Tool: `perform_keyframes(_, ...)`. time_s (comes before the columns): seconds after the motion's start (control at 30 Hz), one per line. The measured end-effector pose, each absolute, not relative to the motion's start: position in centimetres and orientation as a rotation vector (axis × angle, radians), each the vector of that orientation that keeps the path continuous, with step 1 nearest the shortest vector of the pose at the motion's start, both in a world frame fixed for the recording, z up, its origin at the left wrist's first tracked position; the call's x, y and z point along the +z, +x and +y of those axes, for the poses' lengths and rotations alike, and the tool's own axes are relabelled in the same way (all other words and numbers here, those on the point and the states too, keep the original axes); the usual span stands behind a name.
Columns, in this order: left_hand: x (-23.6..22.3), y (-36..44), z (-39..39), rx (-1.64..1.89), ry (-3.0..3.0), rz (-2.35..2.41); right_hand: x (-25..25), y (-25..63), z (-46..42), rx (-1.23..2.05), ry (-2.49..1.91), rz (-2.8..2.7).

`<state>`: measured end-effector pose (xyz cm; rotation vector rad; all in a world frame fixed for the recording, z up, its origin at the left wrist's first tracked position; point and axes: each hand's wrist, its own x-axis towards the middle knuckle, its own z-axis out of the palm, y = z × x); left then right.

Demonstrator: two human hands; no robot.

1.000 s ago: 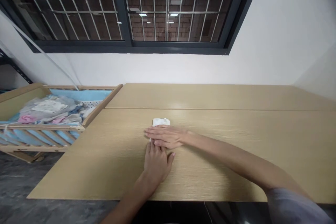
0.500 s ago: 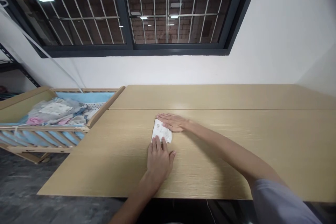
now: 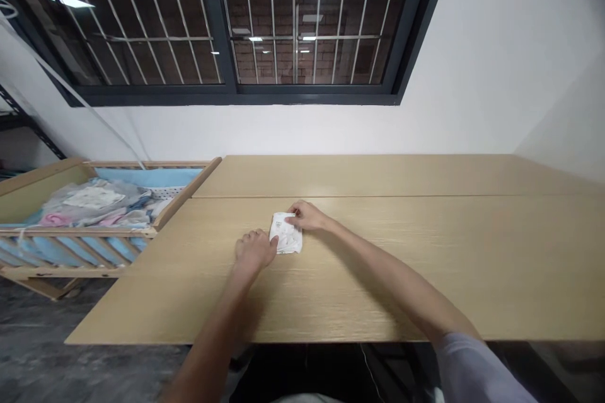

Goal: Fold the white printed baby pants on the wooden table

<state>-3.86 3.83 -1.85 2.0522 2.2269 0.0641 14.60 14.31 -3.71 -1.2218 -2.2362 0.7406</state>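
A small folded white cloth (image 3: 287,240) with a faint printed motif lies flat on the light wooden tabletop (image 3: 401,252). My right hand (image 3: 308,216) is at its upper right corner, thumb and fingers closed in a pinch on the edge. At the cloth's left edge is my left hand (image 3: 255,248), its fingers curled and its thumb touching the cloth. The fingertips of both hands are partly hidden.
To the left stands a wooden crib (image 3: 186,192) with blue lining, holding a heap of clothes and a clear plastic bag (image 3: 94,196). Behind the table are a white wall (image 3: 293,129) and a dark-framed barred window (image 3: 227,96). A seam crosses the tabletop.
My left hand has moved from below the cloth to its left side and curled. My right hand, flat before, has bent into a pinch at the upper right corner. The view has shifted slightly.
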Motion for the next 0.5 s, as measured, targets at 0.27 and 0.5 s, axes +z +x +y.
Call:
perform_keyframes(0.27,1.6,-3.2,2.1,0.3,2.229,1.851,-0.3,15.1,10.2,0.806,-1.375,-2.079)
perform_keyframes(0.5,4.5,-3.3,-9.0,0.704,2.116,1.287,3.2,17.6,-3.7,1.214,-1.1,-1.733)
